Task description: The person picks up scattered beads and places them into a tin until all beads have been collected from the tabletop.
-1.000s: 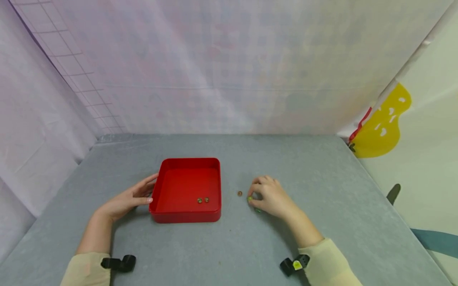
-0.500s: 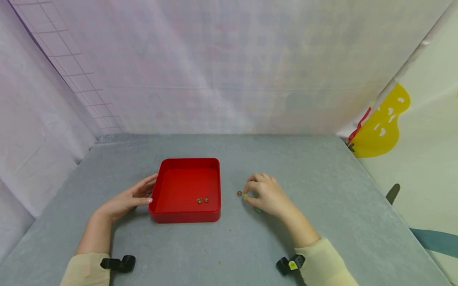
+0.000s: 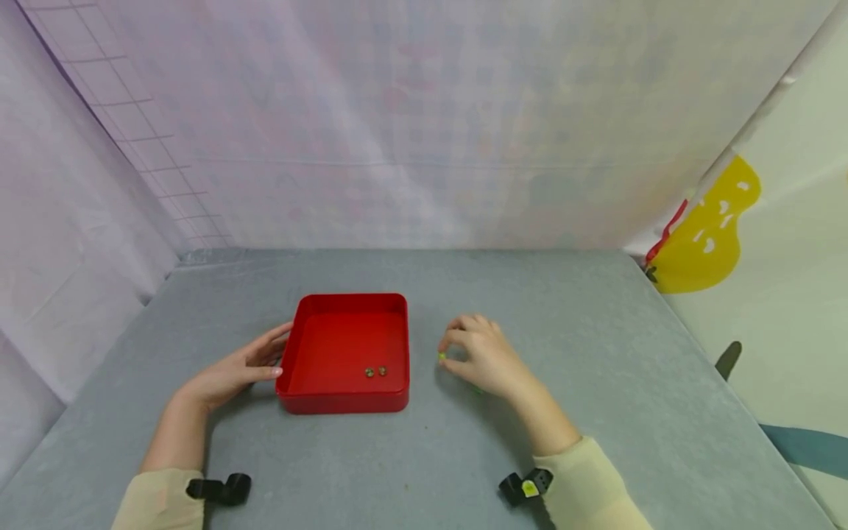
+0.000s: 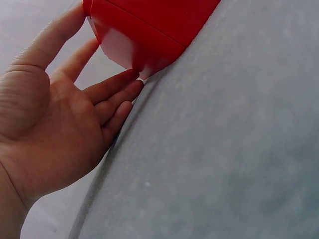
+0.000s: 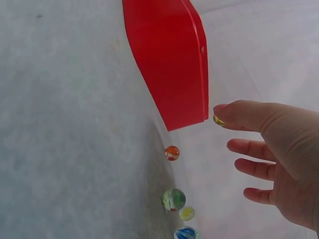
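Observation:
A square red tray (image 3: 351, 342) stands on the grey table, with two small marbles (image 3: 375, 372) on its floor near the front right. My left hand (image 3: 228, 375) touches the tray's left side with extended fingers, the thumb at its rim. To the right of the tray, my right hand (image 3: 485, 361) pinches a yellow marble (image 5: 218, 119) between thumb and index finger, raised over the table. Its other fingers are spread loosely. In the right wrist view, an orange marble (image 5: 172, 153), a green marble (image 5: 173, 199), another yellow marble (image 5: 187, 214) and a blue marble (image 5: 186, 233) lie below that hand.
The grey table (image 3: 318, 471) runs back to a pale curtain (image 3: 424, 147). Another white cloth with a yellow print (image 3: 702, 243) hangs along the right side. Black wrist cameras sit at the left sleeve (image 3: 159, 500) and the right sleeve (image 3: 589, 486).
My right hand has moved left toward the tray with the yellow marble pinched, now covering the orange marble in the head view. The left hand and tray have stayed in place.

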A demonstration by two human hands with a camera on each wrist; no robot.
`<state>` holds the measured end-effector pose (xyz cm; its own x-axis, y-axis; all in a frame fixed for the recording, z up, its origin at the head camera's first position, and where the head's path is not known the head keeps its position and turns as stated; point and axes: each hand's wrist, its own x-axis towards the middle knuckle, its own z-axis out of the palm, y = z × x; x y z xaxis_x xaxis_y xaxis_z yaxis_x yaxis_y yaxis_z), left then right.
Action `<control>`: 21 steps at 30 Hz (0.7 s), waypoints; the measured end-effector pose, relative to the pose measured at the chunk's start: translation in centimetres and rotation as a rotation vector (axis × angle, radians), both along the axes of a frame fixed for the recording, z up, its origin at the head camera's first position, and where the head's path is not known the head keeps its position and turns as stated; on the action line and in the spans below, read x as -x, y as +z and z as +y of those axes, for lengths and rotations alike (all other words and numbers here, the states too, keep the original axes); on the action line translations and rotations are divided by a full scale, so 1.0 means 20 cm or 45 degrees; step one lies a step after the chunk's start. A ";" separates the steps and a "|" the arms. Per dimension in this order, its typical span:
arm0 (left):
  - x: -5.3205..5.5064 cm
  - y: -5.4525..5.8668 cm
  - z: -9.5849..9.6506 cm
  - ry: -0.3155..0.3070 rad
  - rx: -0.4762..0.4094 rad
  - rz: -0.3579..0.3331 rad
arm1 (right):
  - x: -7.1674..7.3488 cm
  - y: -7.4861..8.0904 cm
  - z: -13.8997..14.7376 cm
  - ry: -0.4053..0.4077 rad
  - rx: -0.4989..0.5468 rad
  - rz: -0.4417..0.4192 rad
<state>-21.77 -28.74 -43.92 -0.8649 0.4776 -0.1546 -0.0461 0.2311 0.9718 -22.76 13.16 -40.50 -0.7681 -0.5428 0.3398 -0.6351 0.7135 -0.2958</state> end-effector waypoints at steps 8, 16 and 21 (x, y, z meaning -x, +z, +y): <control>0.00 0.00 0.00 -0.016 0.015 0.020 | 0.00 0.03 -0.03 0.009 0.024 -0.001; 0.00 -0.01 0.00 -0.019 0.001 0.030 | 0.01 0.06 -0.10 0.022 0.067 0.016; 0.00 -0.01 0.00 -0.003 0.009 0.017 | 0.01 0.07 -0.14 0.032 0.089 0.018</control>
<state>-21.79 -28.77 -44.11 -0.8658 0.4785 -0.1461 -0.0322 0.2380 0.9707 -22.96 10.32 -39.08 -0.7492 -0.5365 0.3883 -0.6572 0.6752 -0.3351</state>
